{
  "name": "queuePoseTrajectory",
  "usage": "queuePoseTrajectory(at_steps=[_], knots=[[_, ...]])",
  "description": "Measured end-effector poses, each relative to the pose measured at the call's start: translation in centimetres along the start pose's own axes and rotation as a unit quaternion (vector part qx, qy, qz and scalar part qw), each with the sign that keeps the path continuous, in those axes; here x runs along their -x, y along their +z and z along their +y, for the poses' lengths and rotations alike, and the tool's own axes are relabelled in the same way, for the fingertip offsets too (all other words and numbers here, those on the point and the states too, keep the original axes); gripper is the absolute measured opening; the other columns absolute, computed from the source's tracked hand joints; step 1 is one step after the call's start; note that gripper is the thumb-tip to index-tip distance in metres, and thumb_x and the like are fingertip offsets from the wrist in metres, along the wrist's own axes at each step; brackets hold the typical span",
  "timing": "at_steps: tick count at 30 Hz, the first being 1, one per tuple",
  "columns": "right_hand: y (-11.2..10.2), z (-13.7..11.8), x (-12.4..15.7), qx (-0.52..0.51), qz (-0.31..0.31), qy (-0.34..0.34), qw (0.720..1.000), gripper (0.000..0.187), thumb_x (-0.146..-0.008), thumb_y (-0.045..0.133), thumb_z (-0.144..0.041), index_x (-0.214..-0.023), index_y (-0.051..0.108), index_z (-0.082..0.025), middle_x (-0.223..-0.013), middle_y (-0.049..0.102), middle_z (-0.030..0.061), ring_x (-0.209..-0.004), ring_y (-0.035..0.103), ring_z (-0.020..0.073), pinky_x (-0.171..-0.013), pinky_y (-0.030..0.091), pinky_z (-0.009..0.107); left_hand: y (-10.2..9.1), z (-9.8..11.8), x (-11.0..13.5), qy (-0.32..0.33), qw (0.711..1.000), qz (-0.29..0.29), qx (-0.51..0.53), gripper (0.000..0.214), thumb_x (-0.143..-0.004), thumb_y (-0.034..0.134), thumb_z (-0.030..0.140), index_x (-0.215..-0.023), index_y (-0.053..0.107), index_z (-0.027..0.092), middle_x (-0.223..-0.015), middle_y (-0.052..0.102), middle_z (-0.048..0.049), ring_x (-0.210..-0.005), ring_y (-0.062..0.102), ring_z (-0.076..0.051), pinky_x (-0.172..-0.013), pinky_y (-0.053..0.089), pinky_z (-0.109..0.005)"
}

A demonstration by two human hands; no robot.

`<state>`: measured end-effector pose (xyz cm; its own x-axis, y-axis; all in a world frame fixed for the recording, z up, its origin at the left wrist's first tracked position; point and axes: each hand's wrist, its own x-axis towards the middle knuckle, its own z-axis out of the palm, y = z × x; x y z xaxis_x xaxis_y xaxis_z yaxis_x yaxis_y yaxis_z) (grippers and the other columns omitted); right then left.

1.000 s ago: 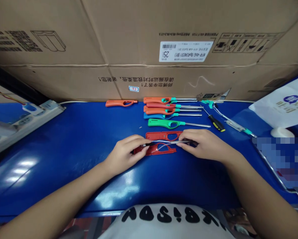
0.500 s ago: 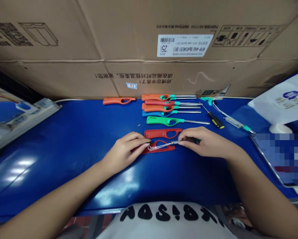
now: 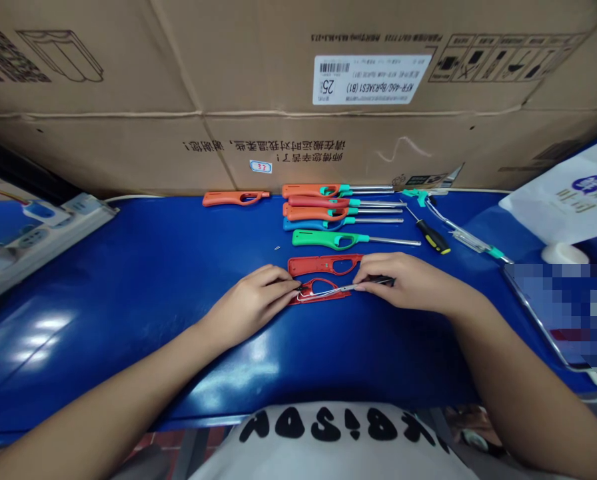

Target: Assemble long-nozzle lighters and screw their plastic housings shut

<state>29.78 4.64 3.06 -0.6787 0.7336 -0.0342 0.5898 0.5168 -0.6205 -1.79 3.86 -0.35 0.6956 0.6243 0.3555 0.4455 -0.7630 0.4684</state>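
My left hand pinches a small black part at the left end of an open red lighter shell half. Its fingers cover that end of the shell. Thin white wires run from there along the shell. My right hand grips a slim tool with a metal tip and a black rear end; its exact kind is unclear. The tip lies over the wires at the shell's right end. Just behind rests the matching red shell half, inner side up.
Several assembled lighters lie behind the shells. An orange handle sits left of them, a screwdriver to the right. A phone is at the right, a power strip at the left. A cardboard box walls the back.
The tool in my right hand has tilted and moved slightly left, showing more of its length. The white wires lie lower along the shell. My left hand has hardly moved.
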Motion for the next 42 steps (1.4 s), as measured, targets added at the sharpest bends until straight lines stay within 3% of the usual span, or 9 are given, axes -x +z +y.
queuePoseTrajectory(at_steps=[10, 28, 36, 40, 42], knots=[[-0.3, -0.7, 0.3, 0.036, -0.023, 0.003, 0.999, 0.016, -0.096, 0.058, -0.026, -0.092, 0.072, -0.022, -0.095, 0.071, 0.0036, -0.084, 0.065, 0.0171, -0.072, 0.047, 0.028, 0.1, 0.2, 0.0, 0.009, 1.000, -0.015, -0.016, 0.022, -0.100, 0.055, 0.020, -0.117, 0.070, 0.016, -0.103, 0.070, -0.0097, -0.092, 0.067, -0.019, -0.082, 0.058, -0.034], [0.8, -0.8, 0.0, 0.123, -0.001, -0.020, 0.992, 0.020, -0.100, 0.054, -0.028, -0.089, 0.070, -0.021, -0.091, 0.068, 0.0018, -0.079, 0.063, 0.0157, -0.068, 0.043, 0.028, 0.2, 0.1, 0.1, 0.012, 0.999, -0.005, -0.035, 0.021, -0.101, 0.055, 0.021, -0.112, 0.070, 0.014, -0.099, 0.071, -0.0098, -0.089, 0.067, -0.019, -0.079, 0.058, -0.033], [0.9, -1.6, -0.1, 0.195, 0.014, -0.040, 0.980, 0.019, -0.099, 0.054, -0.026, -0.088, 0.069, -0.019, -0.091, 0.067, 0.0055, -0.086, 0.061, 0.0209, -0.079, 0.045, 0.035, 0.1, 0.4, 0.1, 0.010, 0.999, -0.008, -0.040, 0.021, -0.100, 0.055, 0.020, -0.113, 0.070, 0.014, -0.099, 0.071, -0.0097, -0.089, 0.067, -0.019, -0.080, 0.058, -0.033], [1.3, -1.8, -0.4, 0.158, 0.029, -0.020, 0.987, 0.018, -0.098, 0.059, -0.032, -0.105, 0.070, -0.021, -0.107, 0.069, 0.0060, -0.098, 0.063, 0.0222, -0.088, 0.043, 0.039, 0.0, 0.6, 0.1, -0.002, 0.999, -0.014, -0.036, 0.021, -0.101, 0.055, 0.021, -0.113, 0.070, 0.014, -0.100, 0.071, -0.0086, -0.088, 0.069, -0.018, -0.081, 0.059, -0.030], [1.7, -1.9, -0.8, 0.117, 0.036, 0.000, 0.992, 0.018, -0.097, 0.061, -0.035, -0.103, 0.071, -0.021, -0.105, 0.070, 0.0052, -0.099, 0.062, 0.0215, -0.088, 0.043, 0.038, 0.0, 0.7, 0.1, -0.006, 0.999, -0.016, -0.027, 0.022, -0.101, 0.054, 0.021, -0.113, 0.070, 0.014, -0.101, 0.070, -0.0083, -0.087, 0.070, -0.017, -0.080, 0.059, -0.029]])
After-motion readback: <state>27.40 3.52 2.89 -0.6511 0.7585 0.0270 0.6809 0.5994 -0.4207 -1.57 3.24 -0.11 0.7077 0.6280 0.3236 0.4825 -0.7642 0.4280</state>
